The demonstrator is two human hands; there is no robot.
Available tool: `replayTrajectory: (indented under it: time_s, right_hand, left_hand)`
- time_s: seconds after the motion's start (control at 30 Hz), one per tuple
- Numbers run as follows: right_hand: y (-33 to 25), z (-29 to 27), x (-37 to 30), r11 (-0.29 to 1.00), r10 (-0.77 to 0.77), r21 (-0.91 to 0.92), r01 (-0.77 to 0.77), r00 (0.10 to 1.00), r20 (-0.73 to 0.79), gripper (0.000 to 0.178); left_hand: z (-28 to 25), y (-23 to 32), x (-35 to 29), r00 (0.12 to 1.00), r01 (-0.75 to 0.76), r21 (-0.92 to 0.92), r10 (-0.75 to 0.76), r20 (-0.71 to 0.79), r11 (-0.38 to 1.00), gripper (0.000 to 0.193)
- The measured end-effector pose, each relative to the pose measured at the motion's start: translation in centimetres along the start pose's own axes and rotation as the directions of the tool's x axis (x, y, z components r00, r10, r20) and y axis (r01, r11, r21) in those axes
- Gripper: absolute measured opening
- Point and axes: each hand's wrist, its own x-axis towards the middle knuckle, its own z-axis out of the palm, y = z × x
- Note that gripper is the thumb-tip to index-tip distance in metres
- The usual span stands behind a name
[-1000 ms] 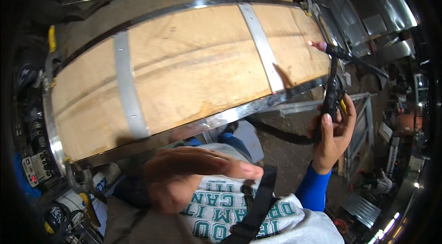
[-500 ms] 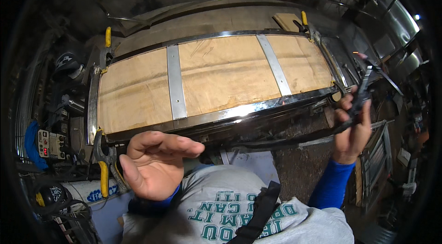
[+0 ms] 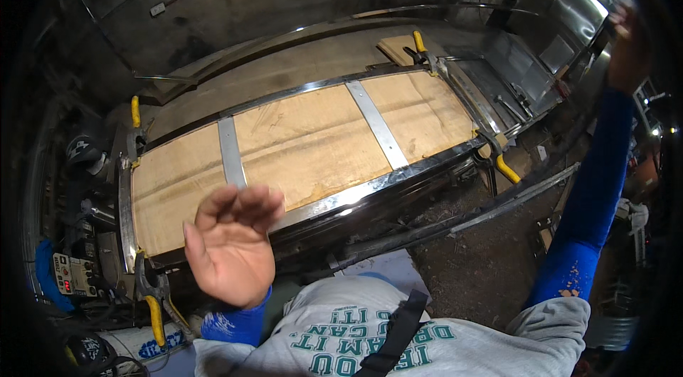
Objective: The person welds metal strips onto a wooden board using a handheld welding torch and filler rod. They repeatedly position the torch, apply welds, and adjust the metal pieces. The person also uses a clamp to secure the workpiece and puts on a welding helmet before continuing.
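Observation:
My left hand (image 3: 238, 256) is raised palm up over the near edge of the framed panel. Its fingers are half curled and apart, with nothing in them. My right arm, in a blue sleeve, stretches far to the right, where my right hand (image 3: 629, 57) shows dim and smeared near the rim; whatever it holds cannot be made out. Below lies a shiny metal frame (image 3: 348, 196) around a plywood sheet (image 3: 306, 135). Two flat metal strips, a left one (image 3: 231, 153) and a right one (image 3: 377, 124), cross the sheet.
Yellow-handled clamps grip the corners: far left (image 3: 136, 112), near left (image 3: 155, 320), far right (image 3: 418, 43) and near right (image 3: 506, 167). A small control box (image 3: 70, 274) with a red display stands at left. Metal pieces (image 3: 512, 107) lie right of the frame.
My right hand has swung up and out to the far right; the black tool it held no longer shows. My left hand has turned its fingers upward. The view has shifted.

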Motion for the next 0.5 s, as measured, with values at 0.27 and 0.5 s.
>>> replayTrajectory:
  time_s: [0.27,0.5]
  right_hand:
    - [-16.4,15.1,-9.8,0.714,-0.306,0.445,-0.541,0.330,0.893,0.062]
    - [-22.0,23.0,-20.8,0.575,-0.466,0.314,-0.756,0.012,0.884,0.081]
  left_hand:
    - [4.8,-4.9,10.4,0.995,0.070,-0.157,-0.057,0.084,0.985,0.084]
    - [5.3,-13.4,18.9,0.967,0.071,0.006,-0.071,0.244,0.997,0.096]
